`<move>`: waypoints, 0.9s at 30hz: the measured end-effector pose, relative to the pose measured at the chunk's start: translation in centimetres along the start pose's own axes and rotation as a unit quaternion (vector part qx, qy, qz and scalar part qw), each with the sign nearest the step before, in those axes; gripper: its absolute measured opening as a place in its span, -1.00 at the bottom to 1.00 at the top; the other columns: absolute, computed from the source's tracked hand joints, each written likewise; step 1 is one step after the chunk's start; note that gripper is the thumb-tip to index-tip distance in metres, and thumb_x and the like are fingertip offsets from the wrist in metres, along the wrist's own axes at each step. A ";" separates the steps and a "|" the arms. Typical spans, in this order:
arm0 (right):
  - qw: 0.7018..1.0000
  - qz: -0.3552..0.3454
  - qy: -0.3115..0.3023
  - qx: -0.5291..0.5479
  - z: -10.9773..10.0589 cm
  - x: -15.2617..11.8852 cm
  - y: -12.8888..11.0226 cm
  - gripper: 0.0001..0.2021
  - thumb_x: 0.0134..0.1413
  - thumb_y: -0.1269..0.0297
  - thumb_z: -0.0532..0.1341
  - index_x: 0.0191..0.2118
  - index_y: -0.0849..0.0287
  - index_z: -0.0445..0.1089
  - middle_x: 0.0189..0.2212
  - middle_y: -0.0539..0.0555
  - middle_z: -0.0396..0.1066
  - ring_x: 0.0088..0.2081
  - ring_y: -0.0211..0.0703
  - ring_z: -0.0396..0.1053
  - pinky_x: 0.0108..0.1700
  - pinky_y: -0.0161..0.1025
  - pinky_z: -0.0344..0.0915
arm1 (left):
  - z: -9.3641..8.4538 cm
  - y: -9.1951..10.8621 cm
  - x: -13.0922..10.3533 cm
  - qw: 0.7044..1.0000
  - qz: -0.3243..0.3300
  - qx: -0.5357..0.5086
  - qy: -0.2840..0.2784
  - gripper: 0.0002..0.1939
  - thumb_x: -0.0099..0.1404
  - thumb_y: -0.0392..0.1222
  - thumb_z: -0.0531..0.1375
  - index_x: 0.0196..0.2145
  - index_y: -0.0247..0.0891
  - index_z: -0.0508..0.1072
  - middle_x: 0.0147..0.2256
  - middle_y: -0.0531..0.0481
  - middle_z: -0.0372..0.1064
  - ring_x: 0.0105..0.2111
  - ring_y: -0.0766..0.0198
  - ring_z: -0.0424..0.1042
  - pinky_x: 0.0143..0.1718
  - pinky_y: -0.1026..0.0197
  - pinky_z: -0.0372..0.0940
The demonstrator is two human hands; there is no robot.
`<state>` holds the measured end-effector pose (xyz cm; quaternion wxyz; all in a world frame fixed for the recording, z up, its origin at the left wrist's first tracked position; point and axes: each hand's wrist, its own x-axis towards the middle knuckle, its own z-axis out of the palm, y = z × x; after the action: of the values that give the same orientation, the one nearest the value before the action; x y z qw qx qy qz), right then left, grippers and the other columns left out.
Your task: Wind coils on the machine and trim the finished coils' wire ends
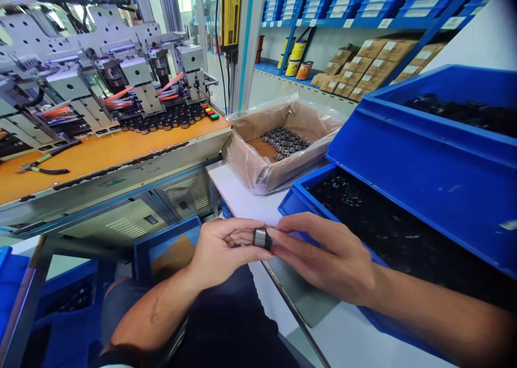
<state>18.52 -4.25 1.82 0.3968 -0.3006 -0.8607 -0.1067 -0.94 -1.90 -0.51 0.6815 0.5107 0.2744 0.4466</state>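
1. The left hand (218, 252) is clamping its fingers on a metal-banded cylinder (262, 238), near centre; the right hand (335, 257) is touching its black end, gripping or not, I can't tell.
2. Handling is looking unfinished: this piece isn't resting anywhere yet, while small dark pieces (285, 140) are part-covering the plastic-lined carton (258, 171) beyond.
3. On the right, an upper blue bin (383, 136) is partly covering the lower blue bin (297, 195); pliers (52, 171) are lying far left; nothing's visibly blocking the hands.

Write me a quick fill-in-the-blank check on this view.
1. The small cylindrical part sits between the left hand and the ____ hand.
2. The pliers lie on a worktop coloured ____.
3. The large upper bin beside the open carton is coloured ____.

Missing words: right; orange; blue.
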 end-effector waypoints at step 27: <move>0.996 0.041 0.005 0.084 0.3 -0.5 -0.7 -0.72 0.12 0.63 0.24 -0.04 0.35 0.32 -0.21 0.20 0.38 -0.12 -0.12 0.38 -0.08 -0.16 0.46 | 0.2 -1.4 0.3 0.959 0.216 0.181 0.027 -0.61 -0.01 -0.16 0.48 -0.20 -0.25 0.56 -0.17 -0.14 0.54 -0.15 0.17 0.52 -0.13 0.19 0.42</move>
<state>18.21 -4.87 1.25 0.4286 -0.3008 -0.8518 -0.0195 -0.15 -1.83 -1.70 0.4575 0.6604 0.2516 0.5396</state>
